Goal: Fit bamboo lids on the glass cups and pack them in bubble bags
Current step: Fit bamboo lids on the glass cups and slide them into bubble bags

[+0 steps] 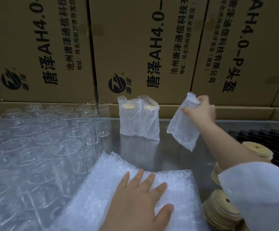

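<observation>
My right hand (pixel 200 110) grips the top of a filled bubble bag (pixel 182 129) and holds it tilted just above the steel table, to the right of two packed bubble bags (pixel 139 120) that stand upright with bamboo lids showing inside. My left hand (pixel 138 200) lies flat, fingers spread, on a stack of empty bubble bags (pixel 177 189) at the front. Several empty glass cups (pixel 40 139) fill the table's left side. Bamboo lids (pixel 218 209) with a small hole are piled at the right.
A wall of printed cardboard boxes (pixel 135 47) stands close behind the table. The shiny steel table (pixel 153 150) shows between the bags. Dark objects (pixel 260 135) lie at the far right behind the lids.
</observation>
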